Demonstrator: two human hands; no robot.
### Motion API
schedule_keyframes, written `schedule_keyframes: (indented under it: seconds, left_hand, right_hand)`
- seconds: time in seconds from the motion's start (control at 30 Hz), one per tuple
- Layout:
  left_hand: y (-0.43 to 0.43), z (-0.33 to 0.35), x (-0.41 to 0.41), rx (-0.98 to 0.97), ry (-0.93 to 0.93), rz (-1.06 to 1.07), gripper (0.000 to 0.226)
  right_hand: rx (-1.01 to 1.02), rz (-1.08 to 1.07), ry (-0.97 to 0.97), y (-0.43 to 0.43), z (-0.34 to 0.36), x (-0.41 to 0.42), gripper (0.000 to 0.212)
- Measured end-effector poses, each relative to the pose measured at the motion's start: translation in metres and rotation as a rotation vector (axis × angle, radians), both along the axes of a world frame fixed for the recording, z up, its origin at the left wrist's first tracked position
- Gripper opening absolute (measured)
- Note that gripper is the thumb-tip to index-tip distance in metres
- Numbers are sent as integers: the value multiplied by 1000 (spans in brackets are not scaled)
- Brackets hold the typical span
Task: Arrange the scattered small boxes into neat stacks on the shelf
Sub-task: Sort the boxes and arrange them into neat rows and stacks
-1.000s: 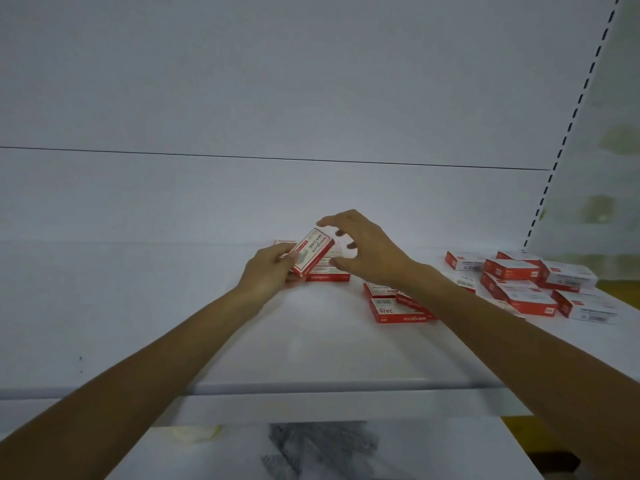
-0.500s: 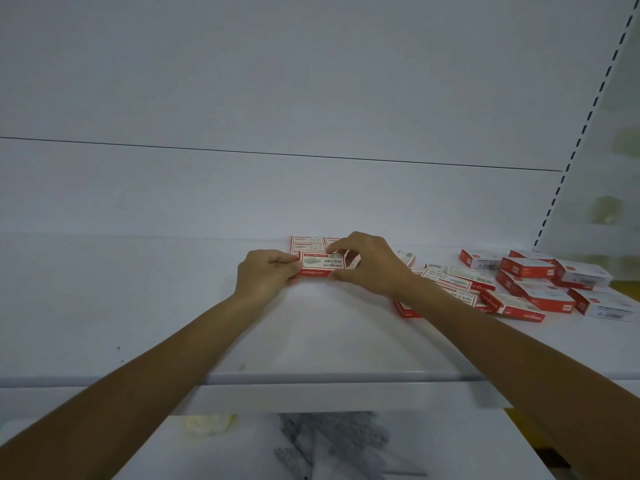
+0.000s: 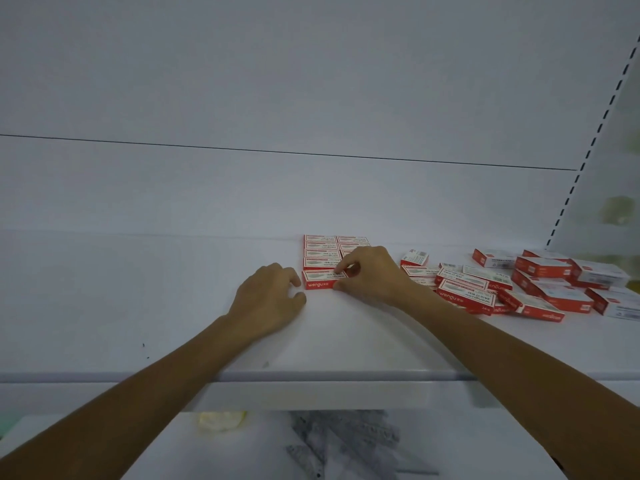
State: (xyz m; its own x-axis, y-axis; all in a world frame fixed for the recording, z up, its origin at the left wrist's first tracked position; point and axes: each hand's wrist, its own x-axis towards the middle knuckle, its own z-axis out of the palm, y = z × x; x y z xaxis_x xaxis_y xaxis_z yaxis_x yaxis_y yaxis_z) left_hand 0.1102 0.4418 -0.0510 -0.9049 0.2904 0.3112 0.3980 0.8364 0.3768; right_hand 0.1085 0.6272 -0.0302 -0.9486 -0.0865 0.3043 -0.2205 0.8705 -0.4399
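Shelf (image 3: 346,341): flat white board with a smooth matte surface and a rounded front lip, carrying all of the boxes.

Arranged block (image 3: 320,252), at 12 o'clock from the hands: small flat rectangular cartons, red-edged with white printed tops. They lie edge to edge in two columns that run back to the back panel (image 3: 242,98). The right column is partly hidden by the right hand.

Front box (image 3: 319,280): nearest carton of the left column. It lies flat and square with the row behind it, its red front face lettered in white.

Right hand (image 3: 372,275): pinches the right end of the front box, with the index finger on top and the thumb against the front face.

Left hand (image 3: 266,299): rests on the shelf at 9 o'clock from the front box. Its fingers are loosely curled and grasp nothing. The fingertips are just beside the box's left end; contact cannot be told.

Loose boxes (image 3: 465,292), at 3 o'clock: same cartons, overlapping and skewed at mixed angles, some tilted onto their neighbours. Those farthest right (image 3: 542,266) look thicker.

Slotted upright (image 3: 585,161): at 2 o'clock, a white strip with a line of dark slots.

Lower shelf (image 3: 450,445), at 6 o'clock: white, holding blurred grey objects (image 3: 346,441) and a pale yellow lump (image 3: 221,419); neither can be identified.
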Motion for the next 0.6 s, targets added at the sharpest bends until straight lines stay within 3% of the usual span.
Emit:
schedule_keyframes:
  seconds: [0.33, 0.6]
  left_hand:
    - [5, 0, 1, -48, 47, -9, 29]
    - [29, 10, 11, 35, 92, -81, 27]
  right_hand:
    - [45, -41, 48, -8, -5, -6, 24]
    - [76, 12, 52, 16, 10, -1, 31]
